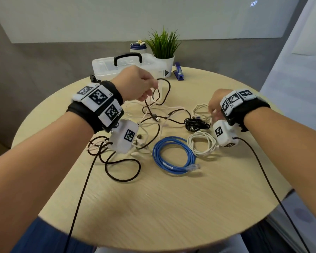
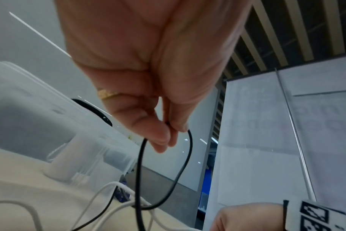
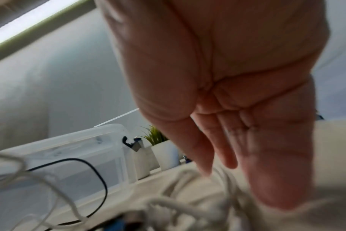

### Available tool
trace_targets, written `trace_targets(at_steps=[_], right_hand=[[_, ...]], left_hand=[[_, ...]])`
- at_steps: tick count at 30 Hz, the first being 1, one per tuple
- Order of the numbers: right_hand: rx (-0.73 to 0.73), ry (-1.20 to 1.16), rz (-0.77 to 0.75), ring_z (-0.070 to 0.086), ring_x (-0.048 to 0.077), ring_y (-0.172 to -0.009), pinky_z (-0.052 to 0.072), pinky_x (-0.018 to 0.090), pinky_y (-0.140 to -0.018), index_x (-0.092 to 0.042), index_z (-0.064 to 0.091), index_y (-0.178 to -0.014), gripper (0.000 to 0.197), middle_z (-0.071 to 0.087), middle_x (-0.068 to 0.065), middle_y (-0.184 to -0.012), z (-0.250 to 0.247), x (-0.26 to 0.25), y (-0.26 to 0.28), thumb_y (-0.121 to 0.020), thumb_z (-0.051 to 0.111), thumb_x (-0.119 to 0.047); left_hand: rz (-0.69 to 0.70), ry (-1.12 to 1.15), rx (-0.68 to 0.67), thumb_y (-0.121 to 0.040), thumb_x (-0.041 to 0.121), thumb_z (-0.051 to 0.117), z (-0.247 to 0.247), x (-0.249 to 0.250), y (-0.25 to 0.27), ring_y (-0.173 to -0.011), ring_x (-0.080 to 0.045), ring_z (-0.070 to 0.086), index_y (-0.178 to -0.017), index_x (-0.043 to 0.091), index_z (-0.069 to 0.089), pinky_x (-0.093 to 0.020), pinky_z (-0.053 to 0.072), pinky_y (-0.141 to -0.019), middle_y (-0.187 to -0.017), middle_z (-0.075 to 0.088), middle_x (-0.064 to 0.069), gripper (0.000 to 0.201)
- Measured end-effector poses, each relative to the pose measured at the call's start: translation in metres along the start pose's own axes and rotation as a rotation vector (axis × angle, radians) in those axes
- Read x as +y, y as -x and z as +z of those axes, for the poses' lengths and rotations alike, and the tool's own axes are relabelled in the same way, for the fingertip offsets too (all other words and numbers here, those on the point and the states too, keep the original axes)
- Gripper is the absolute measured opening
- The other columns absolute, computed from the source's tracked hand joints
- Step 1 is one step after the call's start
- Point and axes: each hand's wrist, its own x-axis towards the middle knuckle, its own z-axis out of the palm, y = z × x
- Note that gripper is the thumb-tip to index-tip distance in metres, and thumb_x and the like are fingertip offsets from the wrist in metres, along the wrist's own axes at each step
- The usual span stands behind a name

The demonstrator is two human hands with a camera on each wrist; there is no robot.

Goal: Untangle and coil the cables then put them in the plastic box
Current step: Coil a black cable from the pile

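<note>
So on my feed the left hand (image 1: pixel 135 83) is up off the counter (image 1: pixel 153 198), thumb and fingertips pinching a loop of the black cable (image 2: pixel 140 164), which hangs down into the tangle below it. The right hand (image 1: pixel 216 105) is low over a small white coil (image 1: pixel 199 108) near the right side; from the wrist cam its fingers (image 3: pixel 203 156) look pretty straight and relaxed, pointing down at the white cord, and I can't tell if they're actually touching it

Between the hands is the mess: the black cable and a thin white cable (image 1: pixel 171 108) crossing over each other, with more black loops trailing toward the near left edge. A little black bundle (image 1: pixel 196 124) sits just left of the right hand. Closer to me there's a blue coil (image 1: pixel 173 156) lying flat and a second white coil (image 1: pixel 202 143) right beside it, both looking tidy already

The plastic box (image 1: pixel 106 70) is at the far side of the counter, lid on, black handle up. Next to it a potted plant (image 1: pixel 163 53) and a blue stapler (image 1: pixel 179 72)
</note>
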Motion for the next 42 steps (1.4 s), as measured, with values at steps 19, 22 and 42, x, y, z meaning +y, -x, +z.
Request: trace_targets(at_steps=[19,22,42], right_hand=[[0.029,-0.72,-0.625,0.065,0.02,-0.093,0.056,0.039,-0.088,-0.021,0.062,-0.122,0.04,0.063,0.008,-0.114,-0.005,-0.103,0.09,-0.085,0.069,-0.008],[0.035,-0.773,-0.659,0.064,0.022,-0.096,0.057,0.043,-0.086,-0.035,0.063,-0.114,0.032,0.059,0.007,-0.12,-0.002,-0.105,0.091,-0.087,0.069,-0.021],[0.454,-1.146,-0.595,0.052,0.012,-0.054,0.047,0.027,-0.049,-0.022,0.055,-0.088,0.01,0.066,0.009,-0.08,-0.034,-0.094,0.083,-0.097,0.052,-0.019]], left_hand=[[0.292,0.779,0.27,-0.102,0.015,0.036,-0.032,0.017,0.002,-0.067,-0.013,0.054,-0.08,0.012,0.05,-0.027,0.052,-0.075,-0.079,0.056,-0.005,0.026],[0.359,0.922,0.296,-0.102,0.015,0.035,-0.035,0.017,0.003,-0.07,-0.013,0.056,-0.083,0.01,0.05,-0.028,0.052,-0.078,-0.085,0.056,-0.007,0.024],[0.156,0.485,0.231,-0.087,0.031,0.061,-0.02,-0.01,0.001,-0.082,-0.016,0.057,-0.081,0.022,0.051,-0.036,0.052,-0.085,-0.088,0.058,-0.002,0.015]])
